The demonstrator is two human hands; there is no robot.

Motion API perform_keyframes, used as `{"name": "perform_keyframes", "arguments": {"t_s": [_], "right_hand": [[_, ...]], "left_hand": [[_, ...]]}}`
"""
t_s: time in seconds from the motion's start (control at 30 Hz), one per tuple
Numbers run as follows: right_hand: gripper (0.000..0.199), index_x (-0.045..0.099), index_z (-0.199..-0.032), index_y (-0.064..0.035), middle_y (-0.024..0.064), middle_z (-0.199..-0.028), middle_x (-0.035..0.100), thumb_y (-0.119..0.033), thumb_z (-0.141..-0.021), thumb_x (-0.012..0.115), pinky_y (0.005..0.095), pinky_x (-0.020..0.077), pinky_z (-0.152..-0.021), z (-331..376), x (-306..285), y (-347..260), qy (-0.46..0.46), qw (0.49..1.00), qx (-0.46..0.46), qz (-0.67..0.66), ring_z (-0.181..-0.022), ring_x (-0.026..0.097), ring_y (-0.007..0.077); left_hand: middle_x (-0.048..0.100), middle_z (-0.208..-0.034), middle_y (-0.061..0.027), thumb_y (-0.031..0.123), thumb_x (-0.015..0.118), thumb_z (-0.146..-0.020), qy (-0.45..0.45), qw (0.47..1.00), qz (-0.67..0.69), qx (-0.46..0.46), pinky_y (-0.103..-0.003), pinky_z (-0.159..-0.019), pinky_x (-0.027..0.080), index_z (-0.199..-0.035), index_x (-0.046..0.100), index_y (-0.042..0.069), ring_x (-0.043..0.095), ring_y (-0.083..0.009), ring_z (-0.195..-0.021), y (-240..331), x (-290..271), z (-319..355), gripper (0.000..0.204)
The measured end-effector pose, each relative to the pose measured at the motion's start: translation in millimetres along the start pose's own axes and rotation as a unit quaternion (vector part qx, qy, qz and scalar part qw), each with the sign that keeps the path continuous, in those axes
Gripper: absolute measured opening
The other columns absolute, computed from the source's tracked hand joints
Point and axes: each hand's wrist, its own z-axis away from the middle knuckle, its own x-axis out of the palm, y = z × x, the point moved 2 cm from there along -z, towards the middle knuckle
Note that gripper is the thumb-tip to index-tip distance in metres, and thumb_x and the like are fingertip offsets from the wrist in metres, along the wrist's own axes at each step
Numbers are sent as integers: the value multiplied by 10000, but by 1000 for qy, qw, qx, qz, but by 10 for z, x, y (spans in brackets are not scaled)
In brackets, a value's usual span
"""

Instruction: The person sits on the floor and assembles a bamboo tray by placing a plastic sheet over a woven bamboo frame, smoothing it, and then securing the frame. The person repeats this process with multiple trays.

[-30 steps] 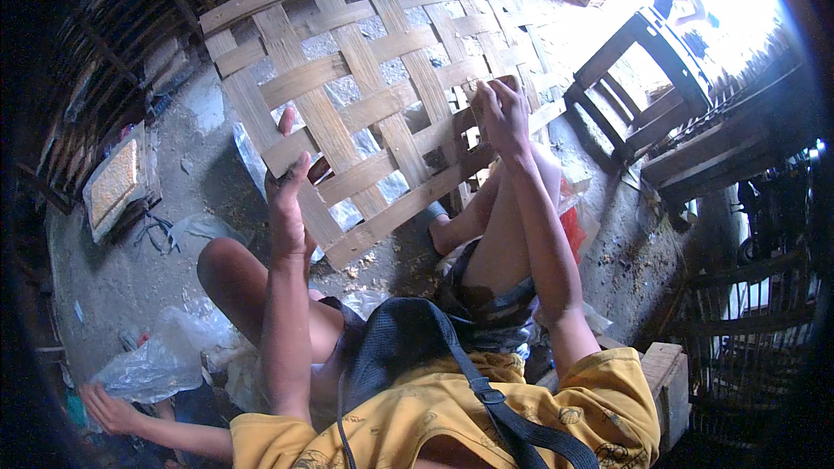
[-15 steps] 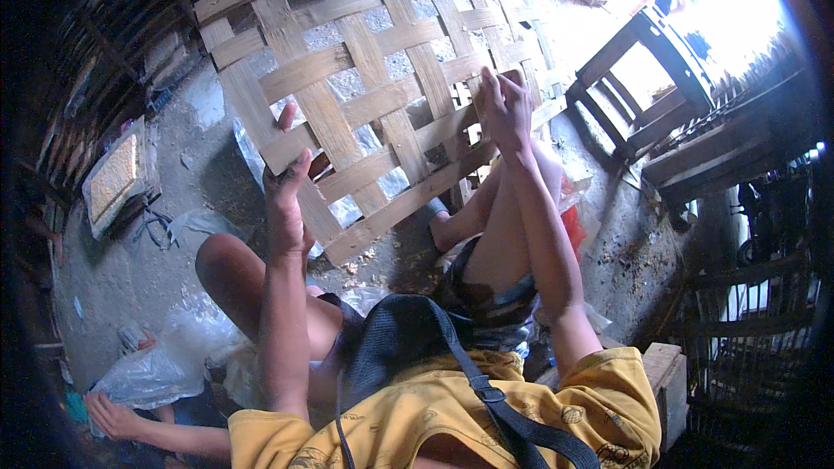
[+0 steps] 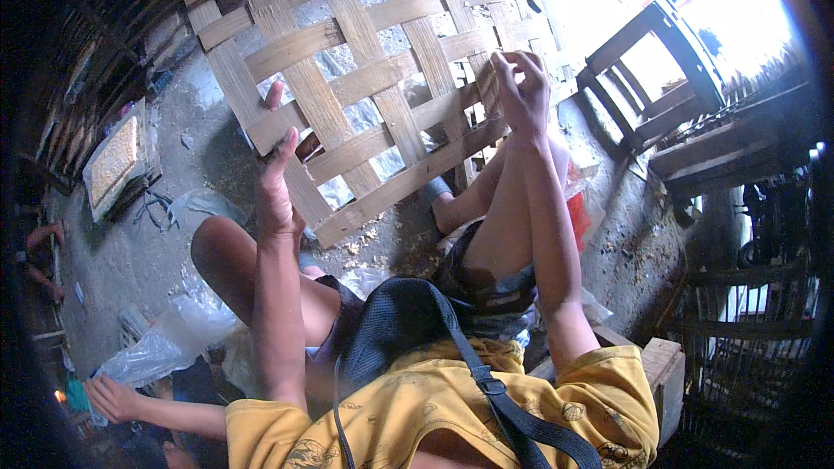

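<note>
A woven panel of flat bamboo strips is held up, tilted, in front of me above my knees. My left hand closes round its lower left side, thumb on the near face and a fingertip showing past the strips. Further right, my right hand pinches at the weave near the panel's lower edge, fingers bent against the strips. Which strip those fingers hold is hard to make out. Open square gaps in the weave show the floor behind, and the panel's far edge runs out of the top of the view.
Right of the panel stands a dark wooden frame. A tray of yellowish grains lies on the floor at left, with clear plastic sheeting nearer. Another person's hand reaches in at lower left, beside a small flame.
The panel and both hands have shifted slightly up in view, the left hand a little leftward and the right a little rightward. Both keep their hold. A small flame now shows at lower left.
</note>
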Motion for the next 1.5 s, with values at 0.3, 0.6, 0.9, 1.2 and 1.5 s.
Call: {"name": "perform_keyframes", "arguments": {"t_s": [0.3,0.6,0.9,1.2,1.5], "right_hand": [[264,763,-1020,-49,110,-1021,650,-272,-885,803,325,503,-810,-58,-59,177,-84,996,-11,-1,-930,631,197],[264,765,-1138,-128,117,-1082,698,-132,-876,735,390,514,-894,454,-501,-303,-99,983,-39,152,-984,667,283],[232,785,-1030,-98,62,-1082,715,-247,-859,738,384,490,-918,663,-393,-366,-136,959,-81,236,-1037,655,267],[173,725,-978,-61,109,-936,700,-178,-858,767,363,532,-782,617,-283,-635,-159,976,-19,146,-858,685,262],[198,734,-1030,6,115,-877,702,-125,-885,769,321,549,-700,804,74,-737,-329,934,-128,-54,-763,698,203]], "left_hand": [[282,-1620,-122,328,682,-923,5,999,33,-20,-496,-1186,308,-1618,281,246,360,-320,-1443,-52,40,-9,807],[336,-1600,-85,303,679,-938,36,999,13,4,-470,-1188,291,-1619,290,193,362,-282,-1433,-21,-61,5,792],[344,-1592,-84,306,678,-942,39,999,8,10,-465,-1189,290,-1620,284,195,367,-282,-1428,-23,-53,31,792],[327,-1593,-123,306,658,-931,27,999,-45,17,-454,-1186,314,-1616,293,203,400,-292,-1419,8,-38,-12,783],[408,-1539,-114,258,672,-934,23,1000,3,19,-443,-1143,399,-1576,374,208,480,-266,-1359,13,-39,-3,710]]}}
